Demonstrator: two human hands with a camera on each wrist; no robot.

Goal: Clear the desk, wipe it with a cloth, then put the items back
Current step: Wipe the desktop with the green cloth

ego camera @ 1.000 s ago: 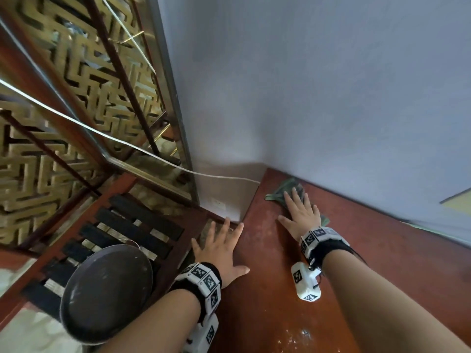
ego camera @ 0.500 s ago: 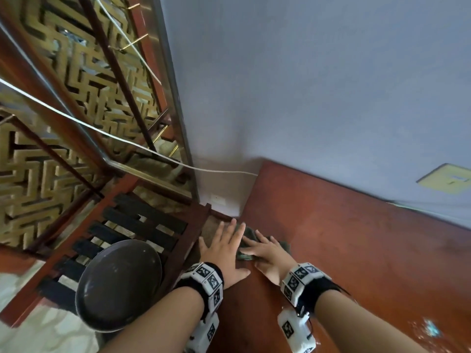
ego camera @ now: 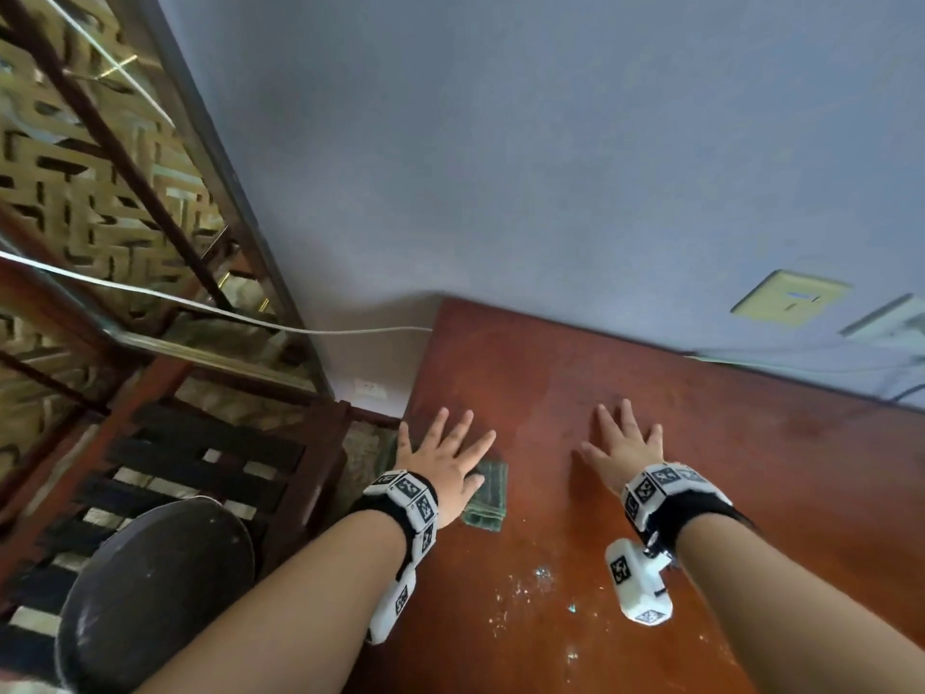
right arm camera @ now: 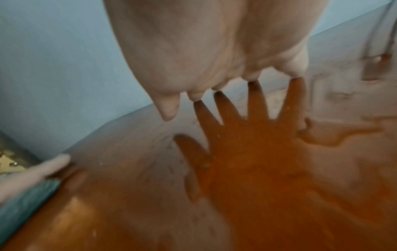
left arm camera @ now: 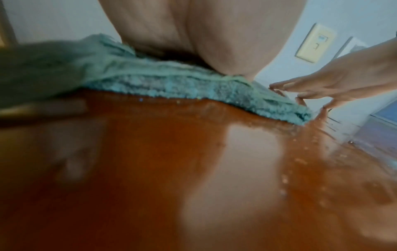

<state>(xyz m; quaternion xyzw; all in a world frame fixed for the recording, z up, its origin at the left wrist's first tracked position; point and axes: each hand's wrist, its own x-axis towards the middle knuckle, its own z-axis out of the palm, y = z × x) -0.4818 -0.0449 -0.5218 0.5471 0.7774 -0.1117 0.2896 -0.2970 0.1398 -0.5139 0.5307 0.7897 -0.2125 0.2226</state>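
The glossy red-brown wooden desk (ego camera: 625,393) looks cleared; wiping seems unfinished, white crumbs (ego camera: 540,583) remaining. Left hand (ego camera: 440,468) presses flat on the folded teal terry cloth (ego camera: 488,498); right hand (ego camera: 625,453) spreads wide, empty.

We see the desk (ego camera: 625,393) bare between our two hands, so a hand can pass there freely. The left hand (ego camera: 443,465) lies flat on the folded cloth (ego camera: 488,498) at the desk's left edge — the cloth is the only thing on this part of the top. The right hand (ego camera: 625,450) lies with spread fingers well apart from it. Behind both hands the wall (ego camera: 550,167) closes the far side, with a socket plate (ego camera: 791,295) on it toward the right. On the left, just beside the desk edge, a wooden chair frame (ego camera: 210,458) and a dark round pan (ego camera: 155,593) stand in the way — lower than the top. Near us, white specks (ego camera: 530,588) lie on the wood.
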